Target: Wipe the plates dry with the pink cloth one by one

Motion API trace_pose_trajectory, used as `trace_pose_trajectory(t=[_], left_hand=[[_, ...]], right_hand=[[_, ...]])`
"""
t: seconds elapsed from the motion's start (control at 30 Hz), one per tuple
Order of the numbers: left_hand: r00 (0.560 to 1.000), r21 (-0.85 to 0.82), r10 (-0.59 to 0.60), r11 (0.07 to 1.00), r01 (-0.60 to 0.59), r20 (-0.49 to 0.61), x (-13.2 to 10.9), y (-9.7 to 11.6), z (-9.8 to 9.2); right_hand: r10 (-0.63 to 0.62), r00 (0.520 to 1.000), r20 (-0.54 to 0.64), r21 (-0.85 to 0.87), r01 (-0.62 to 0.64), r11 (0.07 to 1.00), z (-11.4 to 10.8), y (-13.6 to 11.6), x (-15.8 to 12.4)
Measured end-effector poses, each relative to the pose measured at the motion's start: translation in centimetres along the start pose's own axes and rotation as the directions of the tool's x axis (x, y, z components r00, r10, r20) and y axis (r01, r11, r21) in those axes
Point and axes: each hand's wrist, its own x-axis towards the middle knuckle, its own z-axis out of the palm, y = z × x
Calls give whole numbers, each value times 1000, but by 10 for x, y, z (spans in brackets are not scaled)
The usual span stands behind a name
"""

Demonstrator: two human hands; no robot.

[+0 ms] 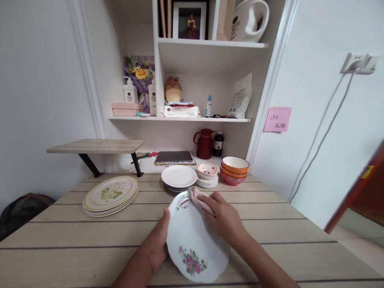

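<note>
A white plate with pink flowers and a wavy rim [192,236] is tilted up in front of me above the table. My left hand [159,242] grips its left edge, thumb along the rim and the other fingers hidden behind it. In my right hand [223,214] is a bunched pale pink cloth [196,199], pressed against the plate's upper right face near the rim. Just beyond the plate stands a stack of plates, a white one [179,176] on top and dark ones below.
Cream plates with a green pattern [111,193] are stacked at left. Small dishes [207,171] and several bowls [235,170] stand at the back right of the slatted table [126,236]. Behind are a red jug [205,143], a dark bottle [218,144], a laptop [175,156] and a raised wooden shelf [96,146].
</note>
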Motion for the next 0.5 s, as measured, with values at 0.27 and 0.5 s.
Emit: trace_pose_trajectory(t=[0.27, 0.5], left_hand=[[996, 9, 81, 997, -82, 43, 4, -4, -2], [997, -17, 64, 998, -63, 45, 5, -5, 0]], right_hand=[[-149, 985, 84, 24, 147, 989, 4, -24, 0], [-360, 928, 97, 79, 353, 932, 6, -44, -5]])
